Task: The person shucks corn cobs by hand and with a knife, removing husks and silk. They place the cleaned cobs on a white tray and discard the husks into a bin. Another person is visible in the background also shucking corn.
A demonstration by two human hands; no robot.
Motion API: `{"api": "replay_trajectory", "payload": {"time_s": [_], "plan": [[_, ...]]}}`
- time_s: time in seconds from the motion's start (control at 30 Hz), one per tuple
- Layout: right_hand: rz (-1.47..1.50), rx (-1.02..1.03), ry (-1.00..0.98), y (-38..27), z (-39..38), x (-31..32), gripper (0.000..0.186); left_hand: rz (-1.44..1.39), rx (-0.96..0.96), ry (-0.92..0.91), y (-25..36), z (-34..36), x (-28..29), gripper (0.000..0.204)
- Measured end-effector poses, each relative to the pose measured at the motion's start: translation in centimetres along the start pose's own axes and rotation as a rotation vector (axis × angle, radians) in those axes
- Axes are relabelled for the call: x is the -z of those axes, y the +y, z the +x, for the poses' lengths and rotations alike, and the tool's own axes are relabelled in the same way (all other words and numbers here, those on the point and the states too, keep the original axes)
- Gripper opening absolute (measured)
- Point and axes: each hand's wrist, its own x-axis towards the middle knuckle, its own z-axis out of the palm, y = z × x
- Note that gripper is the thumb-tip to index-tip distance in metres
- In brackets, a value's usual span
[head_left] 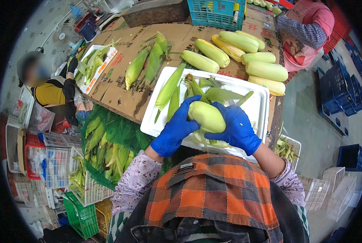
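Note:
Between my two blue-gloved hands is a pale green ear of corn (207, 116), its husk smooth and trimmed. My left hand (177, 128) closes round its left end, and my right hand (237, 128) grips its right side. The ear is above a white foam tray (156, 121) at the table's near edge. Loose green husk leaves (171, 90) lie in the tray, some over its left part and others behind the ear. Beyond the tray, several trimmed ears of corn (266, 70) lie in a group at the right. Two untrimmed ears (137, 69) lie farther left.
Cardboard (124, 95) covers the table. A blue crate (213, 16) stands at the far side. Co-workers are at the left (51, 91) and far right (306, 32). A green net (104, 133) of corn and husks is at lower left, near a green crate (80, 214).

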Motion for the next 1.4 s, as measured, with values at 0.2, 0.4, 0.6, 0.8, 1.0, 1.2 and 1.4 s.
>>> {"api": "replay_trajectory", "payload": {"time_s": [0.2, 0.4, 0.6, 0.8, 1.0, 1.2, 1.4], "plan": [[0.105, -0.024, 0.055, -0.7, -0.8, -0.4, 0.08, 0.031, -0.046, 0.028, 0.2, -0.2, -0.6, 0.068], [0.913, -0.326, -0.124, -1.8, -1.2, 0.9, 0.073, 0.031, -0.19, 0.078, -0.5, 0.5, 0.6, 0.051], [1.473, -0.552, -0.07, -2.2, -0.6, 1.0, 0.067, -0.129, -0.094, 0.185, -0.3, 1.4, 1.2, 0.039], [1.001, -0.483, 0.166, -1.5, -0.2, -1.0, 0.068, -0.141, 0.115, 0.166, -0.1, 2.9, -1.5, 0.065], [0.79, -0.439, 0.082, -3.4, -0.2, 1.4, 0.074, -0.254, -0.063, 0.017, -0.7, 1.1, -0.9, 0.066], [1.172, -0.533, -0.067, -2.9, -0.2, 2.2, 0.066, -0.159, -0.067, 0.198, -0.9, 1.3, -0.9, 0.049], [1.907, -0.765, -0.083, -1.2, -0.7, 1.2, 0.054, 0.014, -0.074, 0.272, -0.4, 2.8, 0.1, 0.04]]}}
